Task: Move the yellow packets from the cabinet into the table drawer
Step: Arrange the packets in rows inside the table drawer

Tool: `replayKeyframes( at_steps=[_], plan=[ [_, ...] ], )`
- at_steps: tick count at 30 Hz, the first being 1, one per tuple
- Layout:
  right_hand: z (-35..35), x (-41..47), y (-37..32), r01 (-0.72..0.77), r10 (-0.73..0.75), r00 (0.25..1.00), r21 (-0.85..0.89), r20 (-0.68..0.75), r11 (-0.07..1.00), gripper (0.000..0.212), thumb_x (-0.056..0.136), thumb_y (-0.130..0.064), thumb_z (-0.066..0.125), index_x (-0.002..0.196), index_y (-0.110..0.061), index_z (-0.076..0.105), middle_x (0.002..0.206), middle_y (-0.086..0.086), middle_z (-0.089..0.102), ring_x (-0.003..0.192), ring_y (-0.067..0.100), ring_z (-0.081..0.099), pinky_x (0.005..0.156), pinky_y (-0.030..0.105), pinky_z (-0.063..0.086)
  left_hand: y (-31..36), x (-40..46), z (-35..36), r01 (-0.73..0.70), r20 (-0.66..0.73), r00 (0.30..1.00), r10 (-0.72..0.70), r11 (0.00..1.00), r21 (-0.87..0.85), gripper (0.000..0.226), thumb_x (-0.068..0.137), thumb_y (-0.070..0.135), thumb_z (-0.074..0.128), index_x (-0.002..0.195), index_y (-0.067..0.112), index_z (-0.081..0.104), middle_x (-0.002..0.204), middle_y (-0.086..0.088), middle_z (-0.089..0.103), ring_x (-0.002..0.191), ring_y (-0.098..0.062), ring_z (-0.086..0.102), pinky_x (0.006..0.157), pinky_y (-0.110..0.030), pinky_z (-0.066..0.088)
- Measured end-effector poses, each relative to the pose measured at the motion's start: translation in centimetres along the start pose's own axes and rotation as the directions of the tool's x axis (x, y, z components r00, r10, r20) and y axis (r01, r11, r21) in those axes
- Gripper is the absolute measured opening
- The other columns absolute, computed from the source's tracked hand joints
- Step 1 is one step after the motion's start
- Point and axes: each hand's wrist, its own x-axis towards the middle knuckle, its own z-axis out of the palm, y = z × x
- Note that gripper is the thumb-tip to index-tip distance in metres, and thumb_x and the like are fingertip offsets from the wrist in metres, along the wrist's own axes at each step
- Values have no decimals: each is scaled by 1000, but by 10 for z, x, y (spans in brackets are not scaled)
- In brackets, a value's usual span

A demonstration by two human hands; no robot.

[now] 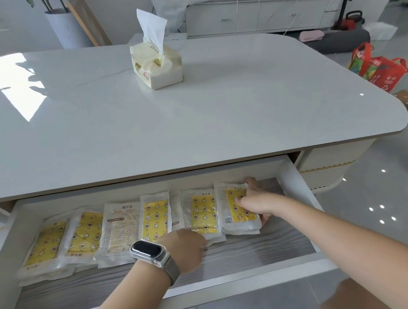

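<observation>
Both hands reach into the open drawer (294, 186) under the table (220, 119). Right hand (252, 204) grips the rightmost stack of yellow packets (239, 208), thumb on top and fingers curled round its right edge. Left hand (185, 247), with a watch (148, 251) on the wrist, touches the near edge of a middle packet (203, 214); its fingers are hidden, so grip unclear. More packets (85, 232) line the drawer's far side leftward. A tissue pack (157, 64) stands far on the table; red bags (380, 69) sit on the floor right.

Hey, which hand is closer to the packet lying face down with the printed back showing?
Left. The left hand sits just right of the face-down packet, near its front edge. The right hand holds the rightmost packet stack, several packets away.
</observation>
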Motion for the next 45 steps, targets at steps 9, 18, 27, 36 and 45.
replayKeyframes(
  at_steps=[9,18,27,36,45],
  plan=[
    [-21,-20,-4,43,-49,998,-157,-38,987,70,94,-52,49,148,-30,11,110,6,51,85,23,64,68,36,61,-5,-6,-6,-60,-141,989,48,995,-84,35,103,39,38,131,33,59,133,5,59,119,-18,59,98,-34,51],
    [-59,-73,-38,51,-35,999,-553,40,832,49,95,-38,45,136,-12,50,133,9,58,118,27,57,95,38,50,-7,-48,-86,-111,-117,989,91,978,-176,36,101,35,42,135,41,54,134,11,60,114,-14,62,95,-30,52],
    [-157,-201,-128,49,-51,999,-616,14,786,38,89,-25,49,124,-14,59,125,6,61,112,26,60,88,37,51,-2,-148,-224,-99,-150,985,81,988,-116,47,100,38,45,145,41,36,137,5,51,126,-20,52,101,-30,45],
    [-254,-338,-260,79,-93,996,-589,7,804,44,90,-29,53,133,-18,49,129,1,55,113,22,57,86,32,48,-24,-270,-356,-64,-124,991,44,985,-161,59,97,44,50,151,39,27,139,4,48,125,-18,53,96,-30,48],
    [-290,-428,-374,153,-207,978,-576,-28,803,73,84,-39,60,149,-29,27,129,-2,52,112,19,55,78,30,47,-89,-364,-429,64,-202,974,-107,976,-210,69,93,50,52,153,41,19,141,4,46,125,-20,54,94,-32,50]
  ],
)
